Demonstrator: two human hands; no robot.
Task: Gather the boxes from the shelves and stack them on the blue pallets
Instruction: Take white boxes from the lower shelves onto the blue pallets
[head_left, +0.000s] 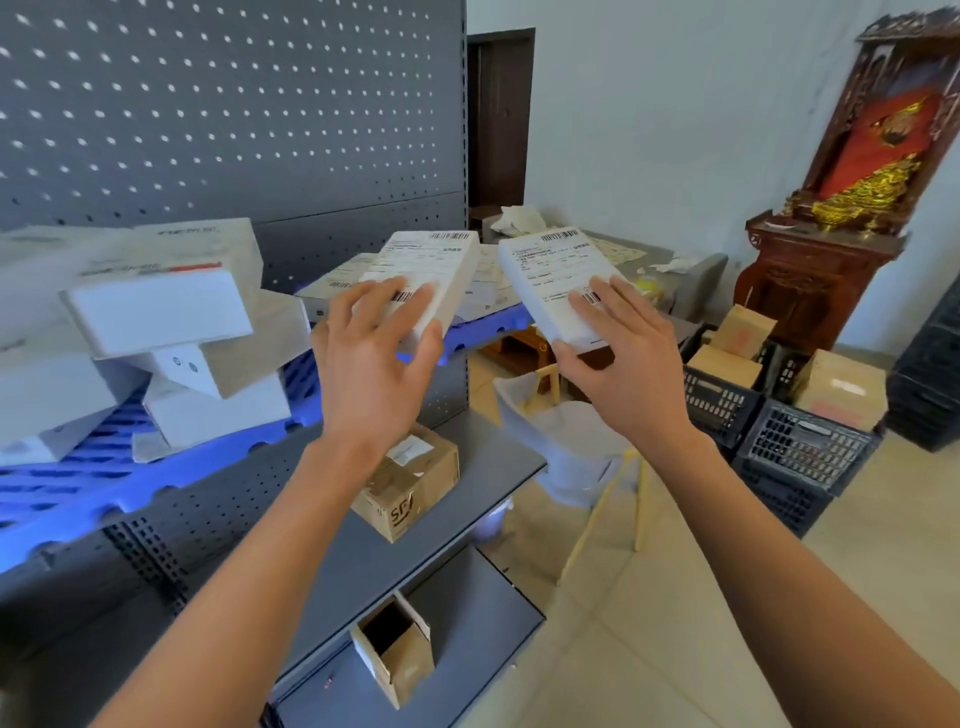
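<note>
Your left hand (371, 358) and right hand (621, 358) each clasp a white labelled box (431, 270) (553, 275), fingers (621, 299) curled over near ends, above the blue pallet (78, 488).

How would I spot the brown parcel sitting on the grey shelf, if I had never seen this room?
Start at the tall grey pegboard shelving unit on the left and drop below the blue pallet piled with white boxes. On the grey shelf under it, beneath the left hand, sits the brown parcel. It is sealed, taped, carries a white label and black lettering; the carton one shelf lower stands open.
</note>
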